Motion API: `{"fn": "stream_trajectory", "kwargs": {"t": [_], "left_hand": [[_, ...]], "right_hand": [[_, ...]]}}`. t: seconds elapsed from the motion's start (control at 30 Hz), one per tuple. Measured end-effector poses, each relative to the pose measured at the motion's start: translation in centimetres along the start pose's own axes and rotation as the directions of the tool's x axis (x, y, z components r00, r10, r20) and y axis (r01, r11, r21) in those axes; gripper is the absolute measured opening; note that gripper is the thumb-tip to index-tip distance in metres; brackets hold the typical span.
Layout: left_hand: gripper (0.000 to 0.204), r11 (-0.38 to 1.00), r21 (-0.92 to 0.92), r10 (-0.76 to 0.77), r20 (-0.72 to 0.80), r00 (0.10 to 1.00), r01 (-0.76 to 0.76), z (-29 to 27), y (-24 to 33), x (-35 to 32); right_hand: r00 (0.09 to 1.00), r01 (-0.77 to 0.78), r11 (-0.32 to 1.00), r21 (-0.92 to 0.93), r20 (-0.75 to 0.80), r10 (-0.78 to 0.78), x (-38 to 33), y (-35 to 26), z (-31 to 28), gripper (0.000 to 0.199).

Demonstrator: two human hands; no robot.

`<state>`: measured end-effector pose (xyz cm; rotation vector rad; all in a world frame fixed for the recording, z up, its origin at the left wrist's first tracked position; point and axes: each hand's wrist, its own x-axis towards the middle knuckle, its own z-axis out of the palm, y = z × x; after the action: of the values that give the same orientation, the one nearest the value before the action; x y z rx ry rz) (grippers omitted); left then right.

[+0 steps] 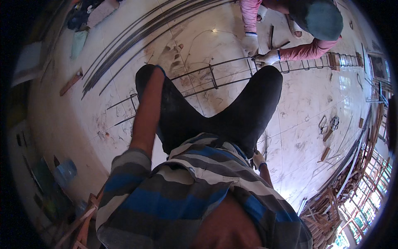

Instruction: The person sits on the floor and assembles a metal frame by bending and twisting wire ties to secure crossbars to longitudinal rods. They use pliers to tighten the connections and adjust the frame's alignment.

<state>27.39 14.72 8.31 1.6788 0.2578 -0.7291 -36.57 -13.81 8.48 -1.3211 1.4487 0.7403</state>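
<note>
My left hand (pixel 169 56), in a pale glove with a blue cuff, reaches past my left knee, fingers apart and holding nothing that I can see. It is above the floor, just beyond a long rebar cage (pixel 213 78) of thin bars and square stirrups. By my right hip, my right hand (pixel 259 159), also gloved, is closed around something dark, partly hidden by my thigh and shirt. Across the cage, a person in pink sleeves and a dark green cap (pixel 324 20) has both gloved hands (pixel 267 57) on its bars.
A bundle of long steel bars (pixel 124 45) lies on the tiled floor at the far left. A wood piece (pixel 71 82) is near its end. At right are a wire coil (pixel 334 122) and wood scraps (pixel 325 154). Stacked timber (pixel 327 207) stands at the lower right.
</note>
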Motion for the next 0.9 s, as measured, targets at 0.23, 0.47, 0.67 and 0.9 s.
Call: {"fn": "stream_trajectory", "kwargs": {"t": [0.23,0.47,0.67,0.9], "left_hand": [[0.034,0.807,-0.468,-0.015,-0.625,0.78,-0.36,7.7,-7.9,-8.5],[0.036,0.74,0.608,0.209,0.198,0.958,-0.287,11.9,-12.0,-11.0],[0.05,0.362,0.862,0.317,0.244,0.916,-0.355,12.0,-7.2,-5.1],[0.047,0.397,0.795,0.12,0.451,0.884,-0.46,11.2,-8.9,1.0]], "right_hand": [[0.997,0.06,0.995,-0.074,-0.035,-0.062,1.1,-0.8,-0.9,0.045],[0.991,0.13,0.972,-0.195,0.062,-0.12,1.9,-2.4,-2.7,0.037],[0.924,0.331,0.888,-0.318,-0.082,-0.374,-2.7,-9.7,-7.4,0.034],[0.752,0.566,0.77,-0.294,-0.2,-0.629,-9.6,-19.8,-10.7,0.043]]}}
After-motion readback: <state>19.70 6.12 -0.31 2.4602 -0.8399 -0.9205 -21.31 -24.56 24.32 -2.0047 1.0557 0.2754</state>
